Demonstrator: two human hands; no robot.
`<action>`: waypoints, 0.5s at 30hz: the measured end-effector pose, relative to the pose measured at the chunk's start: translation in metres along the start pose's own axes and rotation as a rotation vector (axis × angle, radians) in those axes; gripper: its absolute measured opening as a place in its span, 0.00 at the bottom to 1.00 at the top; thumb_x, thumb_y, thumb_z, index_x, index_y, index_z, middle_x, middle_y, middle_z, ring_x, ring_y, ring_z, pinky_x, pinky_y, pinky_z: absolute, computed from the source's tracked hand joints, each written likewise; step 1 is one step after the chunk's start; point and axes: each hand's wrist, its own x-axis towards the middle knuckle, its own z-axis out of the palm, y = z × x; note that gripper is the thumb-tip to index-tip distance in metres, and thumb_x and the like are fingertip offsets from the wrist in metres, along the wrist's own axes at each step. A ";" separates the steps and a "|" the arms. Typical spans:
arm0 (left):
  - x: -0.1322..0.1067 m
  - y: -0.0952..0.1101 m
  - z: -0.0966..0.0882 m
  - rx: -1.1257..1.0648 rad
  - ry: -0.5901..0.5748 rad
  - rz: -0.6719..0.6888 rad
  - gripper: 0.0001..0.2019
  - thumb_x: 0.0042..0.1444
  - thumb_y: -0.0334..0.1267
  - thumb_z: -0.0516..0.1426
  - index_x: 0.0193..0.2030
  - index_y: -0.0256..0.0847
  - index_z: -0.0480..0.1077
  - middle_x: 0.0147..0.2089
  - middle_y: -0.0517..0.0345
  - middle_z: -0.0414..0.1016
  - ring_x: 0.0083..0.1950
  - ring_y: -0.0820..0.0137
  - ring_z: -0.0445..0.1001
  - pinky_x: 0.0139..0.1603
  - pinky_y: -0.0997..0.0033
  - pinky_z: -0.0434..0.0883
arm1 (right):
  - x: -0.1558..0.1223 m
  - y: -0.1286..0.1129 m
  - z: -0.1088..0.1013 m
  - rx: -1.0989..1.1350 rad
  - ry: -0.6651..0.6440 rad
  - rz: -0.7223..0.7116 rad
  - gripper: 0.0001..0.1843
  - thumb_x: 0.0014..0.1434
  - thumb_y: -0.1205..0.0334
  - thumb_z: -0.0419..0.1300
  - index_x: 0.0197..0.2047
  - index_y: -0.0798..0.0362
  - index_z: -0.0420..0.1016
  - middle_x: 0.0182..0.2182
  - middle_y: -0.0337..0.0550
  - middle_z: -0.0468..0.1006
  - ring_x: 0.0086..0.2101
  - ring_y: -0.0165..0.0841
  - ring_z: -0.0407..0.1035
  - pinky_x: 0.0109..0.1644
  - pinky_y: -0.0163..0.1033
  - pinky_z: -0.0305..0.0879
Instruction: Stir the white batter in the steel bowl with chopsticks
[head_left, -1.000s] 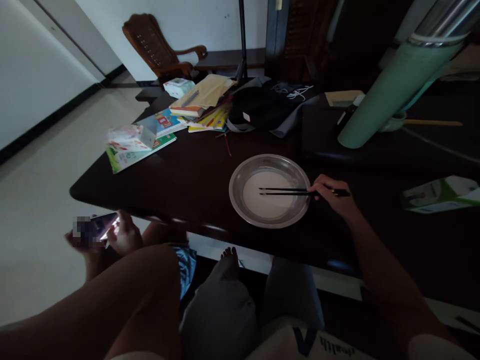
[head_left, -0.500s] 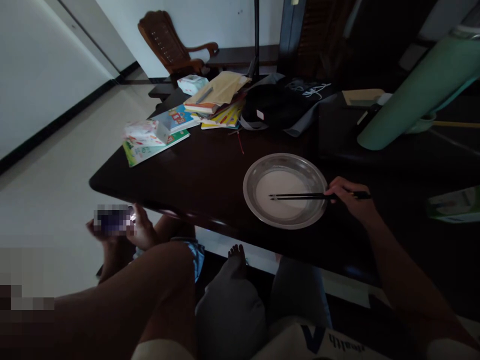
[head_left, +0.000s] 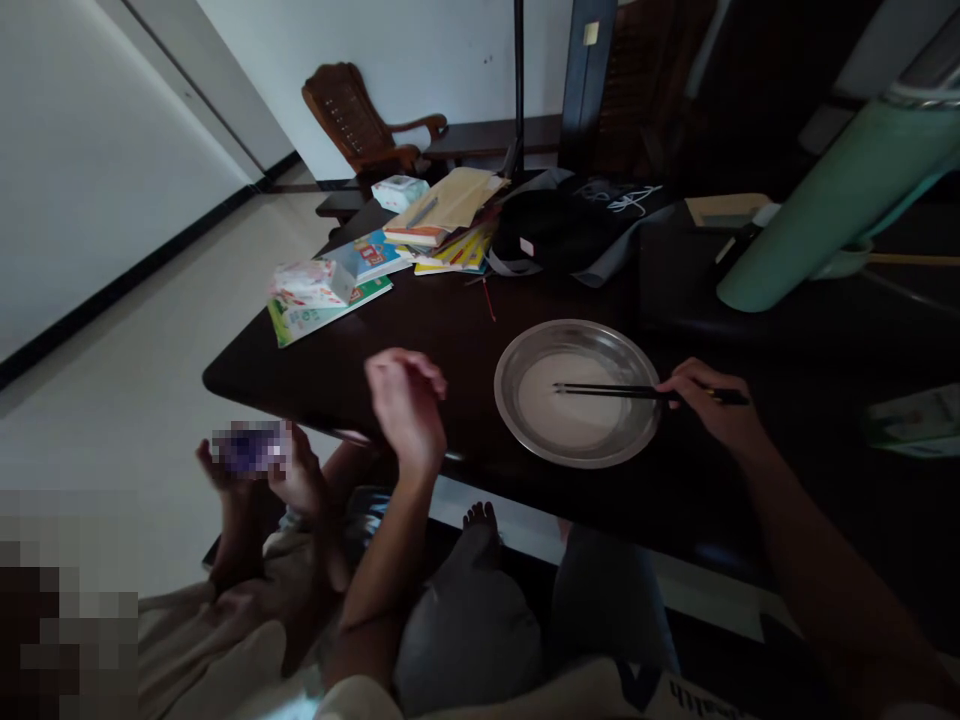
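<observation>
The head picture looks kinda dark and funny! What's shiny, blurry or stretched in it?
All in the head view: dim light leaves the table nearly black, with glints along its near edge; the left hand looks slightly soft, the carton at the right edge blurry; the green bottle seems stretched, perhaps by a wide lens.

The dk tbl (head_left: 457, 315) holds a metal bowl (head_left: 510, 405), w/ blk bag (head_left: 559, 235), bk stack (head_left: 442, 215) & grn booklet (head_left: 326, 316) farther back, carton (head_left: 921, 422) at rt.

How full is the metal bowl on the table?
Partly full: whitish contents cover the bottom of the metal bowl, while its sides show bare above them.
</observation>
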 end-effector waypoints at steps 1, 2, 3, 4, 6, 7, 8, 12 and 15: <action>0.000 -0.017 0.004 0.038 -0.028 -0.061 0.16 0.59 0.53 0.57 0.32 0.42 0.65 0.27 0.62 0.65 0.23 0.76 0.64 0.21 0.77 0.61 | 0.001 0.001 -0.003 0.014 0.051 0.013 0.18 0.59 0.44 0.60 0.28 0.47 0.81 0.27 0.41 0.72 0.26 0.30 0.67 0.28 0.38 0.66; -0.001 -0.035 0.007 0.093 -0.055 -0.142 0.17 0.60 0.53 0.56 0.30 0.42 0.63 0.26 0.63 0.63 0.22 0.77 0.61 0.19 0.78 0.58 | 0.002 0.002 -0.005 0.032 0.089 0.023 0.19 0.60 0.44 0.59 0.27 0.47 0.81 0.26 0.41 0.72 0.25 0.30 0.66 0.27 0.38 0.64; -0.003 -0.052 0.008 0.170 -0.075 -0.231 0.18 0.61 0.52 0.55 0.28 0.41 0.61 0.25 0.64 0.62 0.21 0.77 0.60 0.19 0.78 0.57 | 0.002 0.003 -0.006 0.049 0.104 0.029 0.20 0.60 0.44 0.59 0.26 0.47 0.80 0.26 0.41 0.72 0.24 0.30 0.66 0.26 0.39 0.63; -0.006 -0.068 0.008 0.234 -0.099 -0.312 0.18 0.62 0.51 0.53 0.27 0.42 0.61 0.24 0.63 0.61 0.22 0.76 0.59 0.20 0.77 0.58 | 0.001 0.003 -0.006 0.062 0.091 0.028 0.21 0.60 0.44 0.59 0.25 0.48 0.80 0.25 0.41 0.71 0.23 0.30 0.65 0.26 0.39 0.62; -0.013 -0.091 0.006 0.358 -0.169 -0.335 0.18 0.63 0.49 0.52 0.26 0.42 0.63 0.25 0.61 0.62 0.25 0.74 0.62 0.26 0.74 0.63 | 0.000 0.002 -0.002 0.066 0.004 0.009 0.20 0.60 0.44 0.59 0.26 0.47 0.81 0.26 0.40 0.71 0.23 0.29 0.65 0.26 0.39 0.63; -0.017 -0.097 0.004 0.403 -0.201 -0.305 0.17 0.63 0.48 0.53 0.26 0.41 0.64 0.28 0.60 0.64 0.29 0.72 0.65 0.32 0.73 0.66 | -0.001 0.001 0.001 0.056 -0.050 -0.005 0.19 0.60 0.44 0.59 0.27 0.47 0.81 0.26 0.40 0.71 0.23 0.29 0.65 0.28 0.39 0.64; -0.021 -0.102 0.002 0.434 -0.204 -0.287 0.16 0.62 0.48 0.55 0.26 0.42 0.65 0.31 0.57 0.67 0.34 0.70 0.68 0.38 0.72 0.68 | -0.002 0.000 0.004 0.044 -0.097 -0.020 0.18 0.60 0.45 0.60 0.28 0.47 0.82 0.27 0.40 0.71 0.24 0.29 0.66 0.29 0.39 0.65; -0.027 -0.106 -0.002 0.422 -0.169 -0.331 0.14 0.58 0.51 0.59 0.32 0.41 0.70 0.39 0.53 0.73 0.48 0.63 0.70 0.50 0.67 0.67 | -0.001 0.004 0.004 0.012 -0.054 -0.033 0.15 0.59 0.47 0.62 0.30 0.46 0.83 0.29 0.41 0.71 0.30 0.31 0.69 0.32 0.38 0.68; -0.026 -0.107 -0.004 0.339 -0.292 -0.319 0.18 0.57 0.54 0.58 0.29 0.40 0.69 0.33 0.57 0.70 0.41 0.66 0.69 0.45 0.70 0.67 | 0.001 0.010 -0.006 0.086 0.089 0.002 0.20 0.60 0.45 0.59 0.25 0.48 0.81 0.28 0.42 0.70 0.28 0.31 0.66 0.27 0.37 0.66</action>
